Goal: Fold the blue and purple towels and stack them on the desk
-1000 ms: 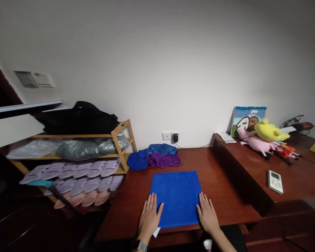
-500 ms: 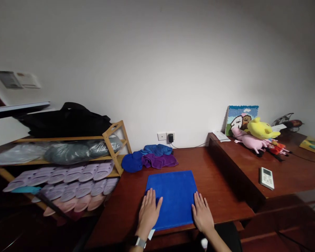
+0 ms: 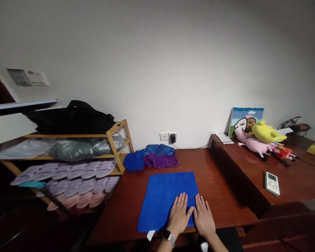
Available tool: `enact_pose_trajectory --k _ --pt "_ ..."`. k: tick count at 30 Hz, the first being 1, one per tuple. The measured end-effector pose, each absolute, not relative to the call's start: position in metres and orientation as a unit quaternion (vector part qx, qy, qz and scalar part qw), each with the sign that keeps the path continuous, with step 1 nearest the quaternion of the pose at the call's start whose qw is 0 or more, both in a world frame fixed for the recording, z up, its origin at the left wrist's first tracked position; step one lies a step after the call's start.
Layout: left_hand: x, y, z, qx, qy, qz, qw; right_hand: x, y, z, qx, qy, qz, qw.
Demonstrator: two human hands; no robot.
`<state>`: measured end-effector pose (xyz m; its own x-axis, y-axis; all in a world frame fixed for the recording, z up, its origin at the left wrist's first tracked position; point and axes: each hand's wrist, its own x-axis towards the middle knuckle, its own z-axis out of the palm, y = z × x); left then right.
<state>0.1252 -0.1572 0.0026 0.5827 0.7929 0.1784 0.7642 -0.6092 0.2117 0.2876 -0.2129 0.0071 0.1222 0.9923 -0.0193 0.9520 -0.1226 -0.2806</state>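
Observation:
A blue cloth, roughly square, lies flat on the brown wooden table, with a white tag sticking out at its near left corner. My left hand rests flat on the right part of the cloth, fingers stretched forward. Beside it, my right hand lies flat over the cloth's right edge, its fingers out straight. The two thumbs nearly meet. Neither hand grips anything.
Crumpled blue and purple cloths lie at the table's back left. A slipper rack stands left. On the higher right desk are a remote control and plush toys. A charger is plugged into the wall.
My left hand has slid right across the cloth, from its left edge to beside my right hand. The right hand stays near the right edge. The view has shifted slightly.

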Motion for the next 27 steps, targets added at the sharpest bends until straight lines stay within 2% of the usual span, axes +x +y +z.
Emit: enact_pose_trajectory --k 9,17,21,27 --pt "-0.023 -0.135 -0.008 0.785 0.605 0.134 -0.011 0.286 -0.213 0.001 -0.748 -0.648 0.09 0.114" --pt "-0.028 -0.134 -0.018 0.781 0.606 0.153 -0.019 0.285 -0.208 0.004 -0.752 -0.647 0.095 0.079" --pt "-0.03 -0.132 -0.021 0.781 0.604 0.157 -0.029 0.284 -0.184 0.015 -0.746 -0.653 0.09 0.097" --pt "-0.032 -0.133 -0.02 0.782 0.606 0.146 -0.029 0.296 -0.14 0.027 -0.755 -0.641 0.117 0.081"
